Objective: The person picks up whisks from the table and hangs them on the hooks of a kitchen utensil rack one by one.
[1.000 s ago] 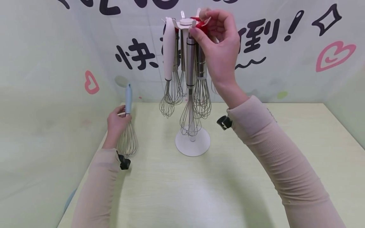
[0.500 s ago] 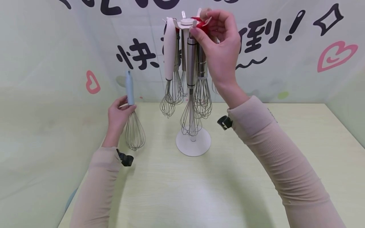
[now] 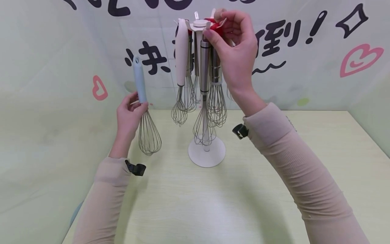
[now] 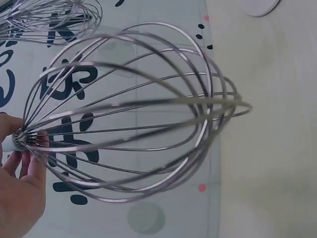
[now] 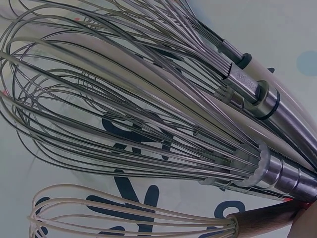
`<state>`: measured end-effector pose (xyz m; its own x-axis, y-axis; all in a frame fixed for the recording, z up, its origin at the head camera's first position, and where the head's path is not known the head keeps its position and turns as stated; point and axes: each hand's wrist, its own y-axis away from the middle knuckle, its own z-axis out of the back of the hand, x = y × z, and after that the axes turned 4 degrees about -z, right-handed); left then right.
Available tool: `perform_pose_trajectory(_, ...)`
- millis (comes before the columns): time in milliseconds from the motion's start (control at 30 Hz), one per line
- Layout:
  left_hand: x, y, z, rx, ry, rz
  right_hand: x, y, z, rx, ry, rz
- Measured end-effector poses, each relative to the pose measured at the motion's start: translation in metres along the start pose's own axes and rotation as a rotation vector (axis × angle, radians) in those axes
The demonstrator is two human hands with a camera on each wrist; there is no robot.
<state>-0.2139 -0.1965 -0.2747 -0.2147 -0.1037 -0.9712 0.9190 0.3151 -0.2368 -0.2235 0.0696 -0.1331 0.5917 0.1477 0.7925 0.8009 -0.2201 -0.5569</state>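
A balloon whisk [image 3: 139, 81] with a light blue handle is in my left hand [image 3: 129, 115], whose thumb and fingers pinch it where handle meets wires. It is raised upright with a slight tilt, its wire head [image 4: 208, 100] filling much of the left wrist view. My right hand [image 3: 239, 51] grips the top of a white whisk stand [image 3: 199, 23], thumb at a front hook and fingers curled behind, beside a red piece [image 3: 217, 28]. From the stand hang several whisks, among them a white-handled whisk [image 3: 181, 51] and a steel-handled whisk [image 3: 204, 67].
The stand's round white base [image 3: 198, 159] rests on a pale wooden table [image 3: 195, 203]. A printed cloth [image 3: 304, 81] hangs behind and at the sides. A wooden-handled whisk [image 5: 267, 220] shows low in the right wrist view. Something blue [image 3: 75, 213] lies past the left table edge.
My left hand has lifted the blue-handled whisk upward and a little to the right, toward the stand. The right hand stays in place at the stand's top.
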Motion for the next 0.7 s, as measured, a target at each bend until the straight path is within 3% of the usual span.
perform_pose_trajectory(200,-0.019,0.009,-0.008,-0.009,0.051,-0.086,0.0,0.001,0.0,0.002,-0.005,-0.003)
perform_pose_trajectory(700,-0.055,0.027,-0.026,0.0,0.051,-0.217,0.0,0.0,0.0,-0.003,-0.01,0.001)
